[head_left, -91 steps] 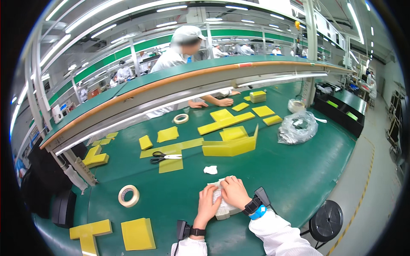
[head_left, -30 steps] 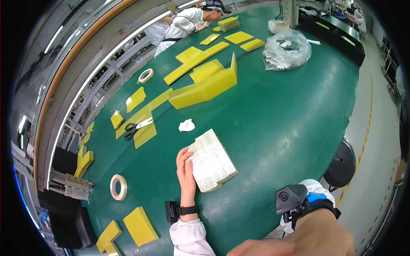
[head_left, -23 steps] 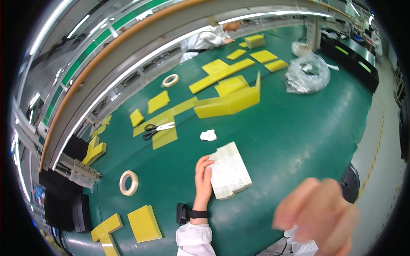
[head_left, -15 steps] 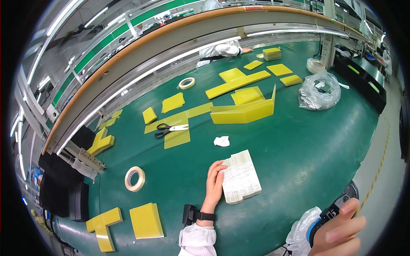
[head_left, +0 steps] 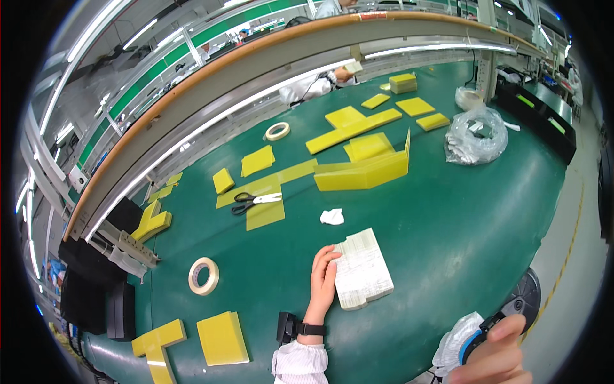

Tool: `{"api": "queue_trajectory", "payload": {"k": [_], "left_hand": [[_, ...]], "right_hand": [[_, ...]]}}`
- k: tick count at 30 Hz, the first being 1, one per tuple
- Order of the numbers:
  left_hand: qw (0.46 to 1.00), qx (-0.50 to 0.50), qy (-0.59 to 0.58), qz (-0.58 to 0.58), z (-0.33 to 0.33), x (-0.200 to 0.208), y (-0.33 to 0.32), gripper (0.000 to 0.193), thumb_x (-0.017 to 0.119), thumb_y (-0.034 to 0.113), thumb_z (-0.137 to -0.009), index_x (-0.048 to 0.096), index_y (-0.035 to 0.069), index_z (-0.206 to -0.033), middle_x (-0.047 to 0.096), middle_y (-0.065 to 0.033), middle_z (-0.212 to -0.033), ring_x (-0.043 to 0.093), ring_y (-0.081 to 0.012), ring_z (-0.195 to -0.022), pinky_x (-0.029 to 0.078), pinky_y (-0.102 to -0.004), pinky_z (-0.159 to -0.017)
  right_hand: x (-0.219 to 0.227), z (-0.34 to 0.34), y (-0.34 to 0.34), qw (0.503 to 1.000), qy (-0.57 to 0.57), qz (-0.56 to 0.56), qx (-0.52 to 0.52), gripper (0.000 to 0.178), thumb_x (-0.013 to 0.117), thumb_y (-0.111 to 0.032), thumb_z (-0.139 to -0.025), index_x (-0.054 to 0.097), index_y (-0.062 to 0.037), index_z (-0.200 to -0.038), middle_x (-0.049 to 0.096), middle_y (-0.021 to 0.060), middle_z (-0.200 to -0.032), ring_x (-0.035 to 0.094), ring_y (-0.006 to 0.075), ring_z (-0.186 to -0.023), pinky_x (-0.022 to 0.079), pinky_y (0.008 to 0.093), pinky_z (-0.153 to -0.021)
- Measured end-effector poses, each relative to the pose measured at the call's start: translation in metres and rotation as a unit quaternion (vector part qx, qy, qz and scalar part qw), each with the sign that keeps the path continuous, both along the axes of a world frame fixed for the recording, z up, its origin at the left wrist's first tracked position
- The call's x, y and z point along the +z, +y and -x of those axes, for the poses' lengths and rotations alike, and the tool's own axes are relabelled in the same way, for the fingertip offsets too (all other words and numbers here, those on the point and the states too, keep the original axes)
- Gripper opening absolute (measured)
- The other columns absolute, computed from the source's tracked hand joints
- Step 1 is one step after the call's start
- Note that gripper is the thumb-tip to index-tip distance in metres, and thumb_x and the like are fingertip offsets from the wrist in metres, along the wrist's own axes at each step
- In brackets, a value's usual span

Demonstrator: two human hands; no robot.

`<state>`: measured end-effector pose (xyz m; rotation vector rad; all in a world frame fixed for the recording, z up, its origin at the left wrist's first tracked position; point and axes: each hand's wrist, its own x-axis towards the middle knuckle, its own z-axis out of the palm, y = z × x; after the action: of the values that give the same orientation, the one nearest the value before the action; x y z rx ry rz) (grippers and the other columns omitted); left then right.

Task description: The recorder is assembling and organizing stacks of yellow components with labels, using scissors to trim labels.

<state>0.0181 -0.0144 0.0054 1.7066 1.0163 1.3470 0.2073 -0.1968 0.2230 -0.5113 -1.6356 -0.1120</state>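
Note:
A thick block of stacked white sheets [head_left: 364,272] with notched ends and fine grey markings lies on the green table in front of me. My left hand [head_left: 322,285] rests against its left side, fingers stretched out and touching its edge; the thumb is mostly hidden. At the lower right, my right hand [head_left: 495,358] is raised off the table edge, away from the block. Its fingers are loosely bent and apart, with nothing visible in them. A crumpled white scrap [head_left: 332,217] lies just beyond the block.
Black-handled scissors [head_left: 256,201] lie on a flat yellow sheet [head_left: 265,219]. Yellow T-shaped stacks [head_left: 160,339], a yellow square stack [head_left: 222,339], tape rolls [head_left: 194,276] and a clear plastic bag [head_left: 475,136] are spread around. Across the table is another person's hand [head_left: 343,75].
My right hand has moved down and slightly left. My left hand stays against the block. The person across has raised a hand, now with a small pale piece in it.

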Motion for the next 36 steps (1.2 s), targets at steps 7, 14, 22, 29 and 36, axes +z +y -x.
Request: {"api": "queue_trajectory", "payload": {"k": [7,14,22,29,36], "left_hand": [[1.000,0.005,-0.004,-0.002,0.003,-0.003,-0.005,0.020,0.047,0.010,-0.089,0.060,0.002,-0.101,0.050,-0.0136,-0.123,0.046,-0.0265,-0.116,0.034,-0.0337,-0.098],[1.000,0.003,-0.024,0.007,0.004,-0.001,-0.009,0.019,0.047,0.010,-0.088,0.060,0.002,-0.100,0.050,-0.0124,-0.123,0.047,-0.0255,-0.114,0.036,-0.0328,-0.096],[0.992,0.046,-0.073,0.094,0.001,-0.002,-0.013,0.036,0.046,0.016,-0.092,0.048,0.005,-0.126,0.051,-0.0123,-0.125,0.049,-0.0236,-0.112,0.038,-0.0306,-0.093],[0.991,0.030,-0.086,0.094,0.003,-0.007,-0.001,0.035,0.038,0.014,-0.097,0.045,-0.004,-0.125,0.055,-0.0164,-0.121,0.052,-0.0218,-0.112,0.038,-0.0297,-0.096],[0.989,0.041,-0.080,0.115,0.001,-0.010,0.003,0.034,0.038,0.015,-0.097,0.046,-0.003,-0.124,0.057,-0.0140,-0.118,0.053,-0.0197,-0.108,0.040,-0.0296,-0.093]], "right_hand": [[0.008,-0.011,0.018,0.995,0.010,0.027,0.098,0.008,0.065,-0.012,-0.078,0.061,-0.0103,-0.085,0.060,0.0051,-0.079,0.057,0.0190,-0.066,0.041,0.0446,-0.075],[0.016,-0.030,0.021,0.992,-0.080,-0.003,0.098,0.007,0.062,-0.010,-0.079,0.062,-0.0046,-0.074,0.062,0.0068,-0.070,0.058,0.0199,-0.061,0.042,0.0436,-0.075],[-0.005,-0.036,0.044,1.000,-0.003,0.021,0.002,0.004,0.061,-0.005,-0.072,0.060,-0.0095,-0.071,0.060,0.0030,-0.063,0.054,0.0163,-0.055,0.041,0.0383,-0.072],[-0.007,-0.036,0.109,0.958,0.055,0.275,-0.051,0.004,0.060,0.000,-0.078,0.061,0.0029,-0.079,0.061,0.0081,-0.070,0.059,0.0179,-0.066,0.045,0.0283,-0.066],[-0.042,-0.040,0.165,0.907,0.190,0.358,0.116,0.023,0.051,-0.019,-0.093,0.057,0.0021,-0.102,0.059,0.0064,-0.090,0.056,0.0120,-0.084,0.045,0.0253,-0.075]]}}
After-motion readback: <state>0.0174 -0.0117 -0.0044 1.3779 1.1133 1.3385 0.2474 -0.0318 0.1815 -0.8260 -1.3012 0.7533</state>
